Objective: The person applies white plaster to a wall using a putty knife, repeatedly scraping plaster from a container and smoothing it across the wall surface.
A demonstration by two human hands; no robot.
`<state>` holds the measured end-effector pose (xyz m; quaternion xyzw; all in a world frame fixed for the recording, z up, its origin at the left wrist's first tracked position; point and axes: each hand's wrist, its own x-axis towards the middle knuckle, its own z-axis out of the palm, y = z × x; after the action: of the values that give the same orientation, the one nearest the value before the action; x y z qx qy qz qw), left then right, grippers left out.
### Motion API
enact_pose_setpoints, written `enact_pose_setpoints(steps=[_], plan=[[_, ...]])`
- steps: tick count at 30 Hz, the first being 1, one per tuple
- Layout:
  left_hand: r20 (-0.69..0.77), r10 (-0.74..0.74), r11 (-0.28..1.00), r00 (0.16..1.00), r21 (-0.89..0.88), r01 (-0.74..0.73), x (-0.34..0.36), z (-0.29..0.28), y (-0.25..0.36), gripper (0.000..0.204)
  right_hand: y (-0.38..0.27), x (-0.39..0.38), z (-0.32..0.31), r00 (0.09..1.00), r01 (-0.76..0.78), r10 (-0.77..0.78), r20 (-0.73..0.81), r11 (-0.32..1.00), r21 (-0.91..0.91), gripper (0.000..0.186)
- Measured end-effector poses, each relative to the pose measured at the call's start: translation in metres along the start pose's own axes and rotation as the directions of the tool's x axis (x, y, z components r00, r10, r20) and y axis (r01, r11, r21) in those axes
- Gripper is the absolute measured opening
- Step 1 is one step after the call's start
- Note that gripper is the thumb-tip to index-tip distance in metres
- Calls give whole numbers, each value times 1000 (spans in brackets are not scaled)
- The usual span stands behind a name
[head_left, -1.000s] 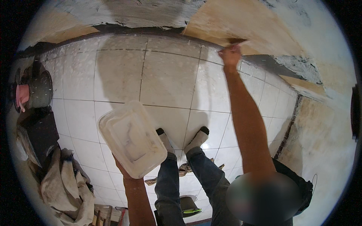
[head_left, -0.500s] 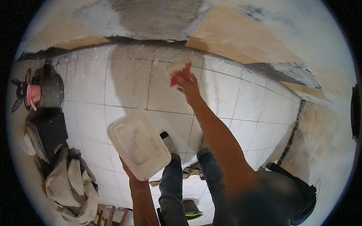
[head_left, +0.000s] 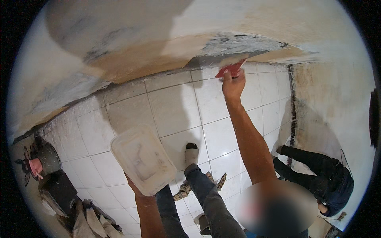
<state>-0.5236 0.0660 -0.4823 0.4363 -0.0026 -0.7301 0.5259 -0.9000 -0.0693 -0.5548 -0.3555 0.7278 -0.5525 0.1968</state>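
Stretched out toward the foot of the far wall, my right hand (head_left: 234,84) is closed on a red putty spreader (head_left: 230,70). The spreader is slightly smeared by motion and overlaps the wall's lower edge; whether it touches cannot be told. My left hand (head_left: 134,188) holds up a translucent plastic tub (head_left: 131,166) over the floor, left of my legs. Pale smears and darker marks show in the tub. Most of the left hand's fingers are hidden beneath it. Tan and grey-white patches mark the wall (head_left: 162,53) beyond.
White tiles form the floor (head_left: 216,99). At the left stand a dark pot (head_left: 49,158), a pink thing (head_left: 35,167), a dark box (head_left: 62,192) and rumpled cloth (head_left: 93,222). A patterned rag (head_left: 183,191) lies near my feet. At the lower right is another person in dark clothes (head_left: 337,180).
My right hand has moved right with the spreader, up to the wall's lower edge. The view has turned right, bringing more of the wall and the other person into sight. My left hand still holds the tub.
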Motion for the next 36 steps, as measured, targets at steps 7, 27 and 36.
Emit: enact_pose_setpoints(steps=[7,27,36], plan=[[-29,-36,995,999,95,38,8,35,-41,70,-9,38,72,773,564,-634,21,672,-479,22],[-36,-115,986,993,120,118,11,68,-80,73,-6,47,-1,936,341,-331,119,937,-76,12],[6,-85,985,996,150,84,9,70,-80,72,17,84,23,651,485,-729,-211,613,-624,31]])
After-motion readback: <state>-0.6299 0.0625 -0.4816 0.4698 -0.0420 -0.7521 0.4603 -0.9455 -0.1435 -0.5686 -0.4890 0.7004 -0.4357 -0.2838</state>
